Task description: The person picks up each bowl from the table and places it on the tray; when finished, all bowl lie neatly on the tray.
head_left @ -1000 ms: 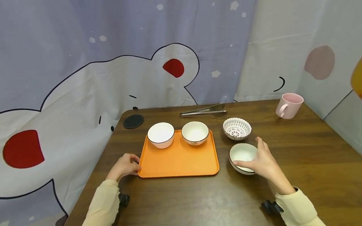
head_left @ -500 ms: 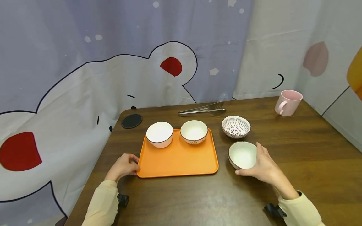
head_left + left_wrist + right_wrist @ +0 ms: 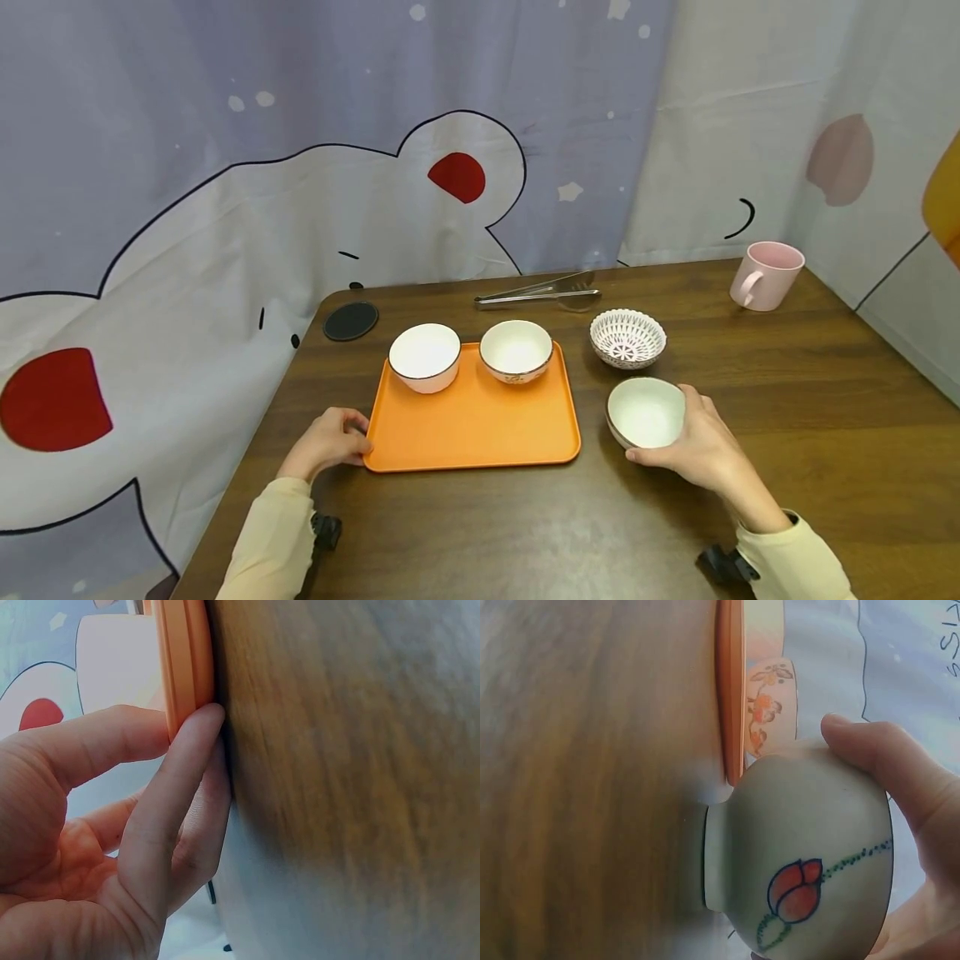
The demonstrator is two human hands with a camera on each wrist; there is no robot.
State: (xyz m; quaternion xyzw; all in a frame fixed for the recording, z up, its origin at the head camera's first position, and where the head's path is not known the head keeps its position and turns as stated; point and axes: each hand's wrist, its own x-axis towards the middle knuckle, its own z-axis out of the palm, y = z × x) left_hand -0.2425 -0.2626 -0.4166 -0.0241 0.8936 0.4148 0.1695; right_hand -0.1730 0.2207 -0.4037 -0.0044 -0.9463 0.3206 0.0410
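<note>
So a second ago the right hand (image 3: 701,446) had its thumb over the mouth of the red-bud bowl (image 3: 641,412), and now the thumb's round the near outside with the fingers on the far side, so it's actually gripping the thing. That bowl's on the right, apart from the orange tray (image 3: 472,425); can't tell if its foot is off the counter (image 3: 510,533). Left hand (image 3: 327,444) hasn't budged, pinching the tray's near left corner. Two other bowls (image 3: 424,358) (image 3: 516,352) sit along the tray's back.
</note>
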